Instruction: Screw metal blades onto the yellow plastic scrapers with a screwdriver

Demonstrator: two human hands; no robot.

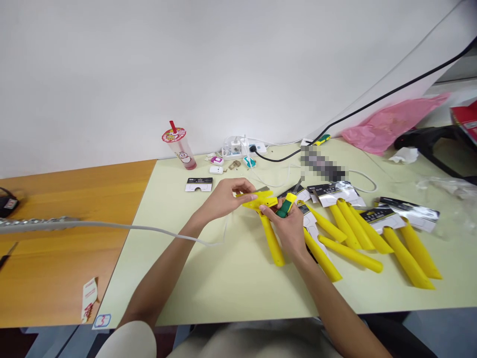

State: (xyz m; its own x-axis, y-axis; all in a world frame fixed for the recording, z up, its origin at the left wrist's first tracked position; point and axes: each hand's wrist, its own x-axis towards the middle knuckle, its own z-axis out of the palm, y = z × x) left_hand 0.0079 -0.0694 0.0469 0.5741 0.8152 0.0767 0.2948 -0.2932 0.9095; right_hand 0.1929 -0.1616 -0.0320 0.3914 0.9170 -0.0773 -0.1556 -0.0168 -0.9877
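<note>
Between pinching left fingers (241,184) and clasping right fingers (270,213), a bright yellow, long-handled tool (273,241), grey strip (264,189) atop.

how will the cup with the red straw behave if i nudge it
The cup would probably tip, being tall and narrower at its base. It's likely light: only a little pink liquid shows, at the bottom. Its see-through wall suggests thin plastic that may flex.

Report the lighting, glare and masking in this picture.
Head view: bright, diffuse light on the wall; glare on a glossy card; soft shadows beside the yellow pieces; pixelation masks an object beyond the right hand.
</note>
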